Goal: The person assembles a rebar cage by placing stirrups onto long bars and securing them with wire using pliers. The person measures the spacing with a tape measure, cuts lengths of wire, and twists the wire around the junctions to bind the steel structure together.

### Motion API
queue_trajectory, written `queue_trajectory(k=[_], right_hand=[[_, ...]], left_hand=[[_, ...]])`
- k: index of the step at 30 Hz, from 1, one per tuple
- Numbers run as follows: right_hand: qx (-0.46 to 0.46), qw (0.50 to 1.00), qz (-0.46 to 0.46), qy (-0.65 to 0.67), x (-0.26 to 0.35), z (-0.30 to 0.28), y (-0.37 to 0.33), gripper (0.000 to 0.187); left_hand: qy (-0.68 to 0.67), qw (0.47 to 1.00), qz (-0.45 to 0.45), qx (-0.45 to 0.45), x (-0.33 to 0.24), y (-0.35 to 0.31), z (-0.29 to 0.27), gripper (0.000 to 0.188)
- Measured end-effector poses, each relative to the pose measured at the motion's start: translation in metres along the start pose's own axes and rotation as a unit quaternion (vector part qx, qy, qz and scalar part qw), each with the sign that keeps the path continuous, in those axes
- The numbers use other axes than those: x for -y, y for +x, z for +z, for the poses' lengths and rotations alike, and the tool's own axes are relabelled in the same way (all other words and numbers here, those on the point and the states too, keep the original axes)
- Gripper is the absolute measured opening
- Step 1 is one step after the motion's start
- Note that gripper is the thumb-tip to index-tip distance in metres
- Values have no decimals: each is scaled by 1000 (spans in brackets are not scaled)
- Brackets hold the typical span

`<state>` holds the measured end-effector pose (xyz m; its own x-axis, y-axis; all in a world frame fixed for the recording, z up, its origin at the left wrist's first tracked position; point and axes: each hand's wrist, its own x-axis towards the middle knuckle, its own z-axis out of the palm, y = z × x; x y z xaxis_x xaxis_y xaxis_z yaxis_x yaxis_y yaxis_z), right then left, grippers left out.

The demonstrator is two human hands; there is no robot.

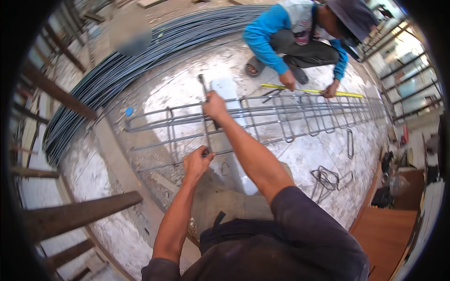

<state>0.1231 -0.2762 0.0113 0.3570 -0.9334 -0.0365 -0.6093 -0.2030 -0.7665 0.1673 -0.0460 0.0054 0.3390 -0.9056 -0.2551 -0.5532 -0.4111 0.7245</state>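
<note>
A long cage of steel rebar [262, 124] with square stirrups [171, 136] stretches across the ground in front of me. My right hand [215, 107] is closed around a dark metal bar tool [202, 82] at the cage's upper side, its thicker end sticking out beyond my fist. At the lower side, my left hand [197, 162] has its fingers closed at the bottom of a stirrup [207, 136], beside the lowest long bar. A small dark end shows between those fingers. My grip hides part of the joint.
Across the cage a person in blue sleeves [267, 33] squats, holding a yellow measuring tape [309, 90] along it. Bundled rebar [126, 61] curves behind. Loose stirrups [326, 179] lie at right. Wooden beams [84, 210] jut in from the left; a brown board [384, 239] lies lower right.
</note>
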Motion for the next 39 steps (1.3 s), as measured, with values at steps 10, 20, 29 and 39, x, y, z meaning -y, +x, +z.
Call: queue_trajectory(k=[10,20,29,39], right_hand=[[82,981,-146,-96,25,13,-25,18],[-25,975,85,202,-61,-236,-346,16],[-321,862,390,40,-294,-279,-567,22],[-229,740,631,43,-388,-252,-691,42]], left_hand=[[-39,999,7,10,-4,-4,3,34],[-69,994,87,5,10,-5,21,29],[-39,996,81,9,49,30,27,39],[65,993,79,-57,19,9,30,47]])
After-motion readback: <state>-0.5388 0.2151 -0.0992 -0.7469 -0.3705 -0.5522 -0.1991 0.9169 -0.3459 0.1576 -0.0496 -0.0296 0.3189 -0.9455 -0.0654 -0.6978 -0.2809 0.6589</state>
